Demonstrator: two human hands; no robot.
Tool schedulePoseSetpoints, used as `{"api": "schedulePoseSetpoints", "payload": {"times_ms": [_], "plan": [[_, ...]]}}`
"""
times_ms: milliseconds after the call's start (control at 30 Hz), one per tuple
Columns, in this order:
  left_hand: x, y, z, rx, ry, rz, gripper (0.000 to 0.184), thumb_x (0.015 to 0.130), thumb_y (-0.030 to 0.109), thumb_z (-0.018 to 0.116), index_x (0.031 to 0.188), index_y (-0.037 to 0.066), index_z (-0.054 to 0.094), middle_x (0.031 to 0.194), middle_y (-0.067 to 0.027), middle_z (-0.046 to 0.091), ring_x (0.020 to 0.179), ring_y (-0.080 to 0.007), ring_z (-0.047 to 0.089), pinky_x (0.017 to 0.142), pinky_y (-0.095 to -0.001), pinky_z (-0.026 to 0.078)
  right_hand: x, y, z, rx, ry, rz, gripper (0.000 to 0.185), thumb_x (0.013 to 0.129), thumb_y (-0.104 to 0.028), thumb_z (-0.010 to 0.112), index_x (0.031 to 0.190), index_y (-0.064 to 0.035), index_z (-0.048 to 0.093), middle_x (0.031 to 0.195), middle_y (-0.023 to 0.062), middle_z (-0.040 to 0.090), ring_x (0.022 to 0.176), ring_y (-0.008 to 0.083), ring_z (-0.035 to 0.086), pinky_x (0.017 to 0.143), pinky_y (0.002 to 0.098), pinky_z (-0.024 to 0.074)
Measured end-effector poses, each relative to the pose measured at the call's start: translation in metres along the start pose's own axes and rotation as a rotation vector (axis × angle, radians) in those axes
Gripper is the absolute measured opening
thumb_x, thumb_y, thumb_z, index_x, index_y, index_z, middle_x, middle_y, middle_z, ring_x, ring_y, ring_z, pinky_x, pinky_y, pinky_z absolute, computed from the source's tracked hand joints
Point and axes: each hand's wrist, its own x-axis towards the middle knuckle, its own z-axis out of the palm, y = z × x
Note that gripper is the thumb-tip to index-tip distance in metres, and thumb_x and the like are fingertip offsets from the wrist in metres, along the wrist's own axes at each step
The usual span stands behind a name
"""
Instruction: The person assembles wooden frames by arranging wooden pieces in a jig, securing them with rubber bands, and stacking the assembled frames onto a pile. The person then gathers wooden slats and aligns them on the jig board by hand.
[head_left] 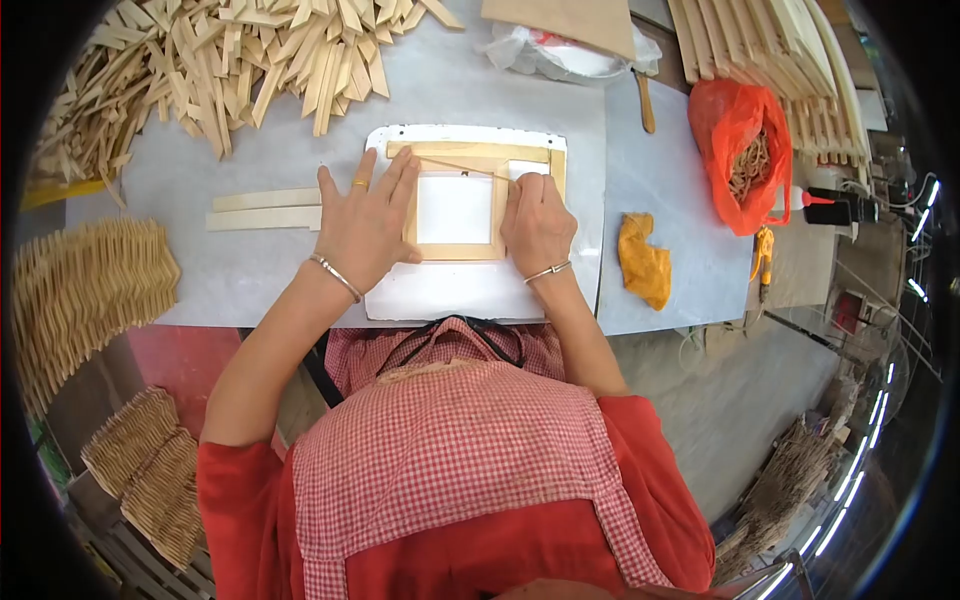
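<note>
The small wooden frame (460, 253) lies right between the two hands I am watching, on a white board (440, 292). The left hand (368, 212) is spread wide, its fingers resting along the frame's left side; the right hand (540, 222) is curled closed, pinching one end of a thin brown band (465, 168) stretched across the frame's top. Just beyond the fingertips I see a wooden edge guide (475, 149) on the board. Two pale strips (262, 210) lie left of the left fingers on the grey table (300, 150); a heap of wood pieces (270, 50) spreads farther off beyond them. Right of the right fingers I make out a yellow cloth (643, 262), then a red bag (712, 130) of brown bands. Well below, to the right, I see bare floor (720, 420) and long bright lights (853, 470).
</note>
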Motion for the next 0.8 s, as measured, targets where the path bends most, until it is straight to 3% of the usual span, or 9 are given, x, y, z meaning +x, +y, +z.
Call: {"api": "schedulePoseSetpoints", "payload": {"times_ms": [133,200,433,533,600,667,800], "plan": [[-0.001,0.000,0.000,-0.019,0.024,0.015,0.106,0.055,0.041,0.083,0.143,0.010,0.033,0.151,0.0003,0.029,0.136,-0.0293,0.031,0.100,-0.0668,0.027,0.009,0.003,0.006,0.019,0.000,0.002,0.016,0.080,-0.008,0.063,0.077,-0.0064,0.048,0.073,0.0079,0.048,0.062,0.0240,0.056,0.043,0.0345,0.0441],[-0.002,0.000,-0.001,-0.027,0.022,0.021,0.102,0.058,0.042,0.081,0.142,0.009,0.034,0.151,-0.0011,0.030,0.136,-0.0290,0.031,0.100,-0.0674,0.026,0.014,0.004,0.010,0.037,0.046,0.010,0.009,0.086,-0.010,0.060,0.083,-0.0074,0.052,0.073,0.0078,0.053,0.055,0.0266,0.055,0.045,0.0349,0.0444],[-0.002,-0.002,-0.001,-0.056,0.030,0.038,0.098,0.061,0.042,0.080,0.141,0.007,0.035,0.150,-0.0027,0.030,0.137,-0.0266,0.031,0.102,-0.0663,0.024,0.022,0.004,0.011,0.029,0.024,0.062,0.010,0.086,-0.010,0.060,0.082,-0.0065,0.052,0.071,0.0079,0.053,0.056,0.0270,0.056,0.045,0.0347,0.0445],[-0.002,-0.005,0.005,-0.090,0.068,0.070,0.099,0.060,0.042,0.081,0.141,0.008,0.036,0.150,-0.0025,0.030,0.137,-0.0250,0.030,0.106,-0.0621,0.023,0.033,0.011,0.004,0.116,-0.014,0.150,0.010,0.084,-0.010,0.062,0.080,-0.0036,0.055,0.069,0.0073,0.058,0.056,0.0218,0.060,0.046,0.0319,0.0464],[-0.003,-0.008,0.007,-0.129,0.086,0.085,0.102,0.057,0.040,0.082,0.142,0.009,0.035,0.151,-0.0032,0.030,0.138,-0.0251,0.028,0.108,-0.0582,0.023,0.046,0.018,-0.010,0.438,-0.406,0.474,0.012,0.080,-0.013,0.063,0.080,-0.0010,0.059,0.068,0.0109,0.064,0.058,0.0269,0.062,0.055,0.0361,0.0492],[-0.003,-0.012,0.010,-0.166,0.106,0.102,0.106,0.054,0.037,0.083,0.143,0.010,0.033,0.151,-0.0039,0.029,0.139,-0.0253,0.027,0.110,-0.0543,0.023,0.046,0.017,-0.015,0.461,-0.409,0.493,0.014,0.078,-0.013,0.062,0.081,0.0007,0.062,0.065,0.0105,0.065,0.058,0.0247,0.064,0.059,0.0337,0.0502],[-0.002,-0.023,0.021,-0.330,0.161,0.171,0.106,0.054,0.035,0.084,0.143,0.007,0.033,0.150,-0.0095,0.030,0.140,-0.0261,0.025,0.112,-0.0500,0.022,0.034,0.012,-0.022,0.629,-0.364,0.464,0.019,0.078,-0.009,0.063,0.094,0.0005,0.064,0.074,0.0110,0.066,0.063,0.0215,0.064,0.062,0.0308,0.0510]]}}
